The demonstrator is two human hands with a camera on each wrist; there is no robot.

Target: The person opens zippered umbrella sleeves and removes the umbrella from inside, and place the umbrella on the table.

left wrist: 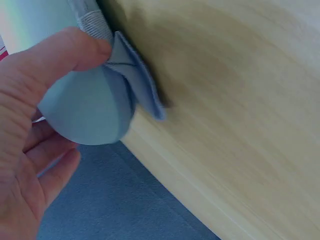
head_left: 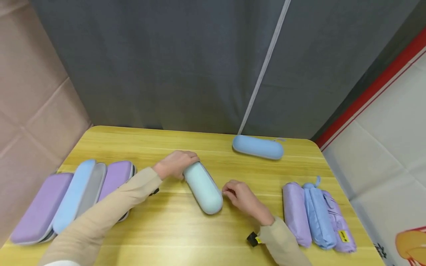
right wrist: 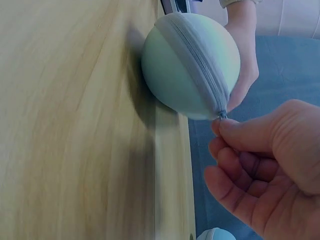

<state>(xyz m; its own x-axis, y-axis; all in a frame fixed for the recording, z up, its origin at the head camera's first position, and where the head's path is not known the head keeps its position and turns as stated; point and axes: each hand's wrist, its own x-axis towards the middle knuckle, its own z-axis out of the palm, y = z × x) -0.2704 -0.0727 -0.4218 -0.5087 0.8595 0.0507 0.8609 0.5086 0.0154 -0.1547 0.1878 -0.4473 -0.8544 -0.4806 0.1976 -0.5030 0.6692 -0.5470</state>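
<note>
A mint-green zippered pencil case (head_left: pixel 204 190), rounded at both ends, is held tilted at the middle of the table. My left hand (head_left: pixel 175 163) grips its far end; in the left wrist view the thumb lies by the zipper band, beside a folded grey-blue fabric tab (left wrist: pixel 140 80). At the near end, my right hand (head_left: pixel 243 199) pinches the small zipper pull (right wrist: pixel 222 115) between thumb and forefinger. The zipper teeth (right wrist: pixel 197 55) look closed across that end. The case's underside is hidden in the head view.
A blue case (head_left: pixel 257 147) lies near the table's back edge. Several purple, blue and grey cases (head_left: pixel 43 207) stand in a row at left. Soft pouches, purple (head_left: pixel 296 214) and blue (head_left: pixel 317 216), lie at right. A dark curtain (head_left: pixel 166 66) hangs behind.
</note>
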